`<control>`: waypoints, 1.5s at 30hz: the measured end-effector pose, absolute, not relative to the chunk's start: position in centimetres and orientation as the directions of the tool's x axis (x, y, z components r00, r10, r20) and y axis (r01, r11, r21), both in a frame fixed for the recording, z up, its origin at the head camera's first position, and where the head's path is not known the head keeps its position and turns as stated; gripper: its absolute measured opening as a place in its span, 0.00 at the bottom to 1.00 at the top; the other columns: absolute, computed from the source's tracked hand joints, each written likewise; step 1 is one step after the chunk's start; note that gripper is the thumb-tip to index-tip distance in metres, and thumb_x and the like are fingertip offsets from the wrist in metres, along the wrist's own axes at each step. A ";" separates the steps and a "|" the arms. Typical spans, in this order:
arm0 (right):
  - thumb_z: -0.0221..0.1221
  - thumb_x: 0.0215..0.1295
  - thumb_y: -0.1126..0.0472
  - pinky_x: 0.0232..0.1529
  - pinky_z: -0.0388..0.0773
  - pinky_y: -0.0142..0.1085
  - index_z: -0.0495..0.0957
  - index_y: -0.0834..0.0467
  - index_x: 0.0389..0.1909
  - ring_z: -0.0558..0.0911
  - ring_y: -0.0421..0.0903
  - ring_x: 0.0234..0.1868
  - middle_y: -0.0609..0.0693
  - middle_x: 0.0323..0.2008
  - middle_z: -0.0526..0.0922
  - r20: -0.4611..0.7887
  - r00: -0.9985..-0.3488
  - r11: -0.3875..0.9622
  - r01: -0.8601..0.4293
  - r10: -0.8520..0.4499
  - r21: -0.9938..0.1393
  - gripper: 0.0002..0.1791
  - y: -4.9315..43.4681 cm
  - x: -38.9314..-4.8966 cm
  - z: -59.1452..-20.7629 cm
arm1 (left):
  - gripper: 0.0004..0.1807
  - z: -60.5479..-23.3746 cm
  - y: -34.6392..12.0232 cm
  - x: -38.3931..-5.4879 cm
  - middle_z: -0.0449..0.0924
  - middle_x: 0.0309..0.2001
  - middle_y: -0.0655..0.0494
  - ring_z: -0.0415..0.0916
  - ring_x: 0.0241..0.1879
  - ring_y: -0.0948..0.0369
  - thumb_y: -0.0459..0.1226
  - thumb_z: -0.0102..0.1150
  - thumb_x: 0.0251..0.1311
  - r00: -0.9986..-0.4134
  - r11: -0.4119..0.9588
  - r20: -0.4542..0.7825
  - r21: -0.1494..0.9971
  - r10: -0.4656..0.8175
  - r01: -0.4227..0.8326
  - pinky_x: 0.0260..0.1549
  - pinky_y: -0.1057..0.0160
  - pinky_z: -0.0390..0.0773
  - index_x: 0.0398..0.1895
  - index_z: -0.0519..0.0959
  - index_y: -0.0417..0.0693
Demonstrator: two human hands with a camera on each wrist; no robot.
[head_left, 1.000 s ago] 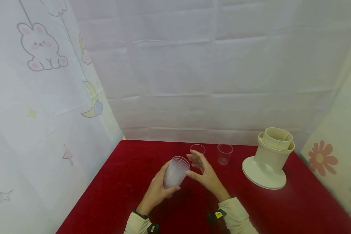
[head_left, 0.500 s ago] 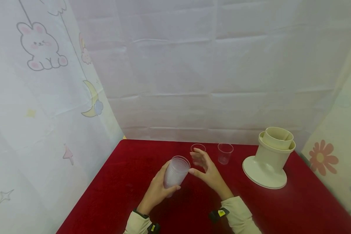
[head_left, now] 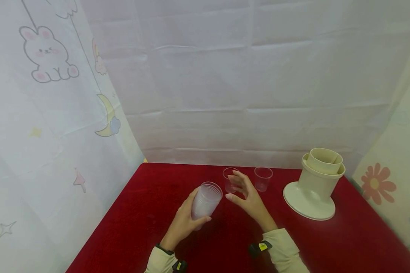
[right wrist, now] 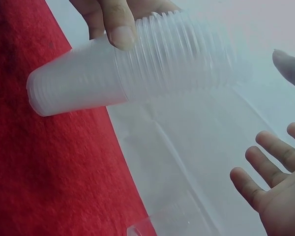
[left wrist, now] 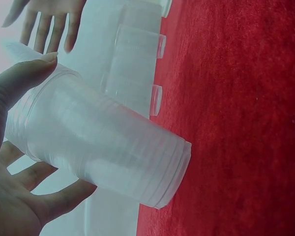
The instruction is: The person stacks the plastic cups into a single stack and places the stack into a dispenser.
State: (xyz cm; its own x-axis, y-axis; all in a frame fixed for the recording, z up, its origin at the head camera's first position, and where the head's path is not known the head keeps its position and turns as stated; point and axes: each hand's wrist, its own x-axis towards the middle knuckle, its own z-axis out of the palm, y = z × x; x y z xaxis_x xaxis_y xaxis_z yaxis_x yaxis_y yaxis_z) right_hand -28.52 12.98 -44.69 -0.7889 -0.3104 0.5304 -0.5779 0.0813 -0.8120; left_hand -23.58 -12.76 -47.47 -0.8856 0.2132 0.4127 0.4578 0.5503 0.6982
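Note:
A tilted stack of clear plastic cups is gripped by my left hand, thumb on one side and fingers on the other. In the right wrist view the many ribbed rims of the cup stack show. My right hand hangs to the right of the stack, apart from it, fingers spread and nothing held. Just behind its fingers stands one clear cup on the table, partly hidden by the hand. A second clear cup stands upright to the right of it.
A cream plastic stand with a round base and nested tube top stands at the right of the red-covered table. White cloth hangs behind the table, and printed cloth hangs at both sides.
My right hand has drifted right and slightly away from the stack, uncovering more of the cup behind it. The left hand and its cup stack stay in place.

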 end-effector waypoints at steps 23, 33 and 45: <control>0.67 0.62 0.66 0.61 0.71 0.33 0.59 0.56 0.73 0.69 0.55 0.67 0.58 0.67 0.71 0.510 -0.814 0.102 -0.553 -0.279 -0.827 0.40 14.7 -29.0 -44.6 | 0.52 -47.5 -12.8 -23.6 0.70 0.65 0.51 0.73 0.55 0.51 0.49 0.75 0.51 -0.885 0.545 0.414 0.702 0.212 0.459 0.50 0.42 0.76 0.77 0.55 0.61; 0.66 0.61 0.70 0.62 0.73 0.39 0.57 0.58 0.74 0.69 0.58 0.67 0.63 0.67 0.70 0.536 -0.798 0.110 -0.580 -0.275 -0.807 0.42 15.3 -29.3 -44.4 | 0.52 -47.6 -12.8 -23.6 0.71 0.64 0.50 0.73 0.54 0.51 0.50 0.75 0.52 -0.884 0.556 0.418 0.693 0.208 0.459 0.48 0.42 0.77 0.77 0.56 0.60; 0.65 0.63 0.69 0.61 0.71 0.32 0.58 0.54 0.74 0.69 0.56 0.67 0.60 0.67 0.70 0.522 -0.813 0.122 -0.564 -0.259 -0.817 0.41 15.8 -29.5 -44.1 | 0.52 -47.6 -12.8 -23.6 0.70 0.64 0.51 0.73 0.54 0.51 0.49 0.75 0.51 -0.887 0.547 0.412 0.703 0.206 0.454 0.48 0.42 0.77 0.77 0.55 0.63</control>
State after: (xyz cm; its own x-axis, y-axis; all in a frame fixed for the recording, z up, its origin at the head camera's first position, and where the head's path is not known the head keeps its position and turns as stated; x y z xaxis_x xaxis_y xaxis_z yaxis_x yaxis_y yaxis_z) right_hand -29.48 15.81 -44.12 -0.8127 -0.2592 0.5219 -0.5635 0.1216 -0.8171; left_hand -23.64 -12.80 -47.61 -0.8875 0.2065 0.4120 0.4538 0.5473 0.7032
